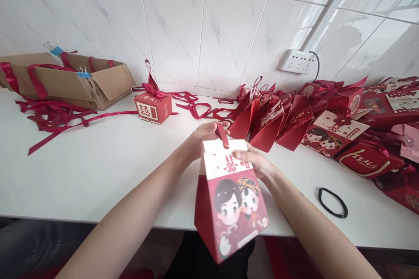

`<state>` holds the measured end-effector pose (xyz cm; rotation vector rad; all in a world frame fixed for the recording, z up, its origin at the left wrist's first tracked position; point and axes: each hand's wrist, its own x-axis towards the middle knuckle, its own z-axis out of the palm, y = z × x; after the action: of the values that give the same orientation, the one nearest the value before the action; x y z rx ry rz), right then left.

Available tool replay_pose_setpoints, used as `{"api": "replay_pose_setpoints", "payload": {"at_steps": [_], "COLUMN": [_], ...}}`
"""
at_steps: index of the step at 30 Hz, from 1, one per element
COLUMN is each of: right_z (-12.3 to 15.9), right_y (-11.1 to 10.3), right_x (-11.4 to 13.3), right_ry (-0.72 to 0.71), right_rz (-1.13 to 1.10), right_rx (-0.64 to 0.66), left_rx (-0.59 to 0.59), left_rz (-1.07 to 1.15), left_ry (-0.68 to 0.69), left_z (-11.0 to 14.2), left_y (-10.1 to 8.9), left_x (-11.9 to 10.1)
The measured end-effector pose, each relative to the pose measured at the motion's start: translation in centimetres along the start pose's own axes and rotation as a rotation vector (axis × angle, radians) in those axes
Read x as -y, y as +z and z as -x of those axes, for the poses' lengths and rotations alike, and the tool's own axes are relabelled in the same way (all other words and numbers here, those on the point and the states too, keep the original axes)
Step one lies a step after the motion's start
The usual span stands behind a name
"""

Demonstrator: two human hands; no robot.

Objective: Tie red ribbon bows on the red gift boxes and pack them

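Gripped by left hand (pixel 207 134) and right hand (pixel 257 161) is red box (pixel 240 205), printed "囍"; its long axis is pointed forward, strap (pixel 222 135) foremost.

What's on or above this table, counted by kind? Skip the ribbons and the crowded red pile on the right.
Tall red-and-white paper gift box, held: 1
Small red cardboard box with bow: 1
Brown cardboard carton: 1
Blue metal binder clips: 2
Black round band: 1
White plastic wall socket with dark cable: 1
Total: 7
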<state>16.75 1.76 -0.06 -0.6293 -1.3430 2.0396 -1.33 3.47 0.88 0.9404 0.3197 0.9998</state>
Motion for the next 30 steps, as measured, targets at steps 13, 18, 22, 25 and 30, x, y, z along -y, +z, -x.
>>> {"api": "replay_pose_setpoints", "payload": {"at_steps": [13,18,22,25,30], "right_z": [0.3,0.8,0.6,0.3,0.2], "right_y": [1.9,2.1,1.6,1.2,1.1], "right_x": [0.6,1.2,1.3,1.1,0.7], "right_ry": [-0.256,-0.496,-0.758,-0.793,-0.819], "right_rz": [0.281,0.584,0.958,1.068,0.914], "right_rx": [-0.204,-0.441,-0.668,-0.702,-0.674], "left_rx": [-0.062,-0.269,-0.359,-0.297,-0.451], "left_rz": [-0.048,-0.019,-0.137,-0.573,-0.853], "left_ry": [-0.008,0.072,0.319,0.488,0.538], "left_z": [-0.2,-0.7,-0.5,0.0,0.5], "left_y": [0.3,0.6,0.5,0.8,2.2], "left_x": [0.1,-0.4,-0.9,-0.6,0.3]}}
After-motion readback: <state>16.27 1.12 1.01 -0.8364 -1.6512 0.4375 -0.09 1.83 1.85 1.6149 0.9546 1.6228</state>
